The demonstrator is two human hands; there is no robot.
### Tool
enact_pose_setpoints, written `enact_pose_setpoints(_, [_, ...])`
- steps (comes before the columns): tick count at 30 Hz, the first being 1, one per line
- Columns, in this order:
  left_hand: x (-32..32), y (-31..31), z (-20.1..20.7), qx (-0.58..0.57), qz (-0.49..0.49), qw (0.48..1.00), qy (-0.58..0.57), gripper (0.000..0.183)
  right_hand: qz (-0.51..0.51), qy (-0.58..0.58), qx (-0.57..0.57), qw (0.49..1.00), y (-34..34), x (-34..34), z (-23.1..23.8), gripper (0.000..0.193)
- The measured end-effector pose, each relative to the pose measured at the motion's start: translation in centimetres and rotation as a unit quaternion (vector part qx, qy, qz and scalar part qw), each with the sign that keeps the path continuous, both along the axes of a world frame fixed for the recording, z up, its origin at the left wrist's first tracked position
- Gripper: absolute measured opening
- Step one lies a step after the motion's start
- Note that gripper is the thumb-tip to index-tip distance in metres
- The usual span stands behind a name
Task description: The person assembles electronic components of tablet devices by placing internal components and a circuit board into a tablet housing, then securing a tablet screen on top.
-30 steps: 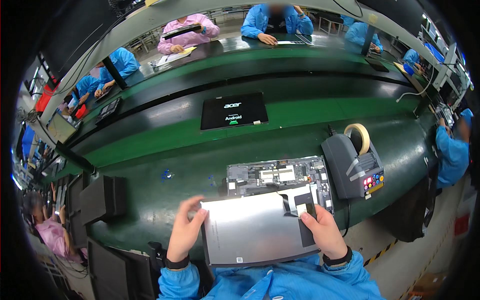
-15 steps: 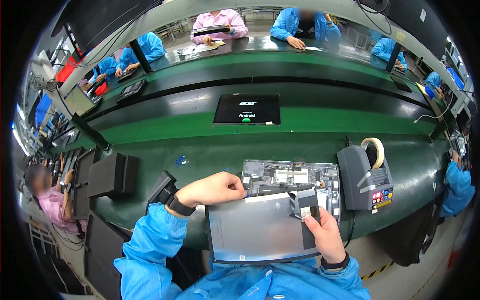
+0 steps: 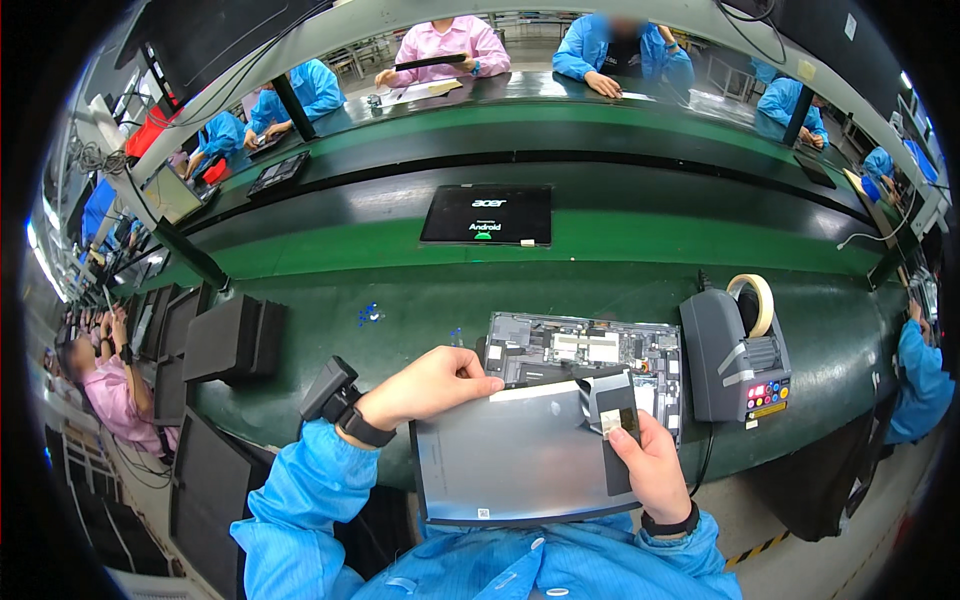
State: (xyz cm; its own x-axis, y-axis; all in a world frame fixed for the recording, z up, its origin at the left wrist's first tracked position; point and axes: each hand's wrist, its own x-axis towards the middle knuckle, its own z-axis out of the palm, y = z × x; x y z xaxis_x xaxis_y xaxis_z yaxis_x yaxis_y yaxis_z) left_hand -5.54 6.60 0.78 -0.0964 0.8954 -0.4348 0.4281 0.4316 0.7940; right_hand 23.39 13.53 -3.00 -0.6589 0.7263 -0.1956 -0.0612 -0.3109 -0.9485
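My right hand grips a thin display panel at its right side, thumb on top. The panel has a silver-grey back and a dark frame, and is tilted in front of my body. A black flap with a pale label lies under the thumb. My left hand is closed in a pinch at the panel's upper edge, at the end of a narrow white strip. What the fingertips hold is hidden. Beyond the panel lies an opened tablet body with its inner parts showing; the panel covers its near part.
A grey tape dispenser with a tape roll stands right of the tablet body. Small blue bits lie left of it. Black foam blocks are at the left. A lit tablet rests ahead; several people work around the benches.
My left hand has shifted slightly right along the panel's upper edge, still pinched. My right hand keeps its grip. The background has shifted a little as my head moved.
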Motion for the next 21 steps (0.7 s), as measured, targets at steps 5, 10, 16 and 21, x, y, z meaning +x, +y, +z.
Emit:
enact_pose_setpoints(5, [2.1,-1.3,-1.3,0.190,0.082,0.972,0.114,0.019,-0.007,0.002,0.008,1.000,-0.1,-0.2,-0.3,0.024])
enact_pose_setpoints(10, [2.8,-1.6,-2.1,0.288,0.072,0.949,0.111,0.014,-0.017,-0.005,0.014,1.000,-0.2,0.0,0.1,0.023])
enact_pose_setpoints(16, [2.6,-1.8,-3.0,0.242,0.080,0.966,0.036,0.016,-0.005,0.006,0.009,1.000,-0.4,-0.1,0.3,0.026])
enact_pose_setpoints(21, [2.4,-1.6,-2.9,0.201,0.088,0.976,0.002,0.016,-0.015,-0.002,0.003,1.000,-0.7,-0.4,0.3,0.022])
